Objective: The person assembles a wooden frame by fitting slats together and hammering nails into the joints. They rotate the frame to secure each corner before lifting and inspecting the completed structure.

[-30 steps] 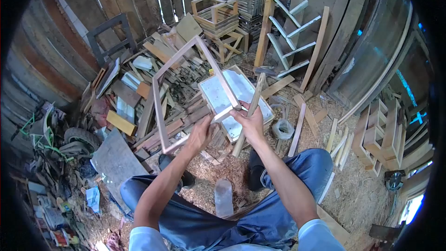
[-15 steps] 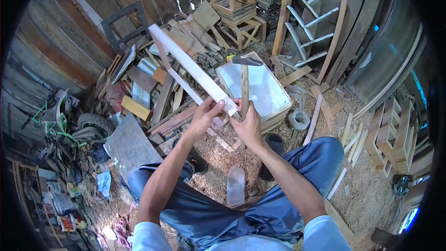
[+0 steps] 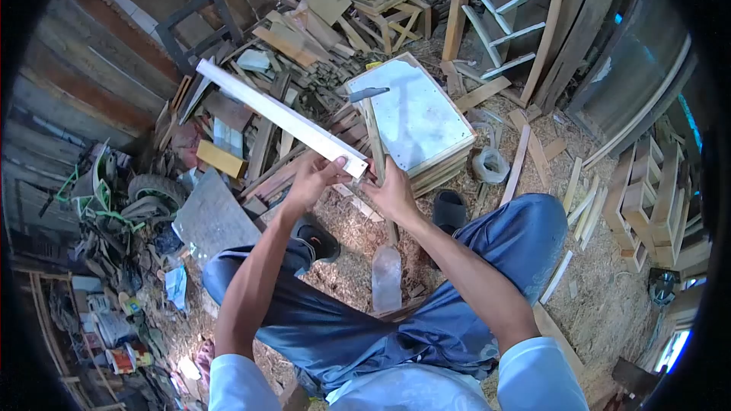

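Well — right hand [image 3: 393, 193] curled round hammer [image 3: 372, 130]

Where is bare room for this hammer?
The white panel beyond the hammer looks bare between the scrap pile and plastic bag, as does sawdust floor between the right knee and wooden frames, below the loose strips. The scrap pile itself is crowded.

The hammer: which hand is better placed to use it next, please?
Probably the right hand: it grips the hammer by the handle, while the left hand is occupied holding the pale wooden piece.
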Tool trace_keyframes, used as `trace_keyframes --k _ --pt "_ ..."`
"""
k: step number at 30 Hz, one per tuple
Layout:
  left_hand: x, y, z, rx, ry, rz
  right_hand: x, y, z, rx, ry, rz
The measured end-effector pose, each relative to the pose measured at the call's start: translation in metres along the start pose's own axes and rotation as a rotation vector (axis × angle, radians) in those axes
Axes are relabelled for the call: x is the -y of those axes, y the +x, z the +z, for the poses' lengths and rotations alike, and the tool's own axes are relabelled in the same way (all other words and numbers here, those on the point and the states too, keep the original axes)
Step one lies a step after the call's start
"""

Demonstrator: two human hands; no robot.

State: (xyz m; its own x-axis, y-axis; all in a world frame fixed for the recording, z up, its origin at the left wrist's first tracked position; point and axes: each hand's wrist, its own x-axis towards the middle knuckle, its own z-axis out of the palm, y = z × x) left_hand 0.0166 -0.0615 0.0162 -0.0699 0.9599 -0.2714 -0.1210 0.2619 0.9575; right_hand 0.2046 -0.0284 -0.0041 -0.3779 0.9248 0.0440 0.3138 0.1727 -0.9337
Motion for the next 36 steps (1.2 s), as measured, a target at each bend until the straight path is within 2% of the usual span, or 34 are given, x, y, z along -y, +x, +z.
trace_keyframes --k 3,5,8,9,10,12,15,17,21,23,25,28,31,36 --pt "-0.002 -0.004 -0.006 -0.006 0.012 -0.025 0.001 0.001 0.005 0.042 -0.010 -0.016" --pt "0.002 -0.006 -0.001 -0.044 -0.082 -0.015 0.009 -0.005 0.010 -0.010 0.007 -0.066" --pt "0.009 -0.002 0.003 -0.021 -0.020 0.051 -0.001 -0.006 0.022 -0.098 -0.015 -0.079" --pt "0.006 0.001 0.001 -0.028 -0.026 0.058 0.000 -0.006 0.021 -0.132 -0.043 -0.015" --pt "0.001 0.009 -0.002 -0.097 -0.084 0.010 0.000 -0.006 0.022 -0.166 -0.070 0.051" --pt "-0.013 0.026 -0.007 -0.270 -0.235 -0.031 0.001 -0.004 0.020 -0.164 -0.089 0.009" --pt "-0.039 0.053 -0.035 -0.215 -0.337 0.006 0.008 0.000 0.018 -0.133 -0.152 -0.068" --pt "-0.038 0.056 -0.041 -0.199 -0.272 0.067 0.009 0.005 0.014 -0.133 -0.169 -0.102" --pt "-0.041 0.039 -0.031 -0.281 -0.422 0.151 0.029 0.005 0.006 -0.131 -0.056 -0.094" --pt "-0.041 0.032 -0.029 -0.329 -0.484 0.195 0.036 0.007 0.000 -0.064 -0.097 0.025" --pt "-0.041 0.019 -0.028 -0.405 -0.456 0.240 0.026 0.010 0.000 -0.031 -0.089 -0.019" --pt "-0.035 0.004 -0.029 -0.489 -0.460 0.255 0.020 0.014 0.006 -0.079 -0.019 -0.254" --pt "-0.028 -0.005 -0.026 -0.587 -0.545 0.284 0.019 0.017 0.006 -0.053 -0.051 -0.178" --pt "-0.005 -0.003 -0.026 -0.640 -0.691 0.286 0.014 0.024 0.006 -0.026 -0.030 -0.135"
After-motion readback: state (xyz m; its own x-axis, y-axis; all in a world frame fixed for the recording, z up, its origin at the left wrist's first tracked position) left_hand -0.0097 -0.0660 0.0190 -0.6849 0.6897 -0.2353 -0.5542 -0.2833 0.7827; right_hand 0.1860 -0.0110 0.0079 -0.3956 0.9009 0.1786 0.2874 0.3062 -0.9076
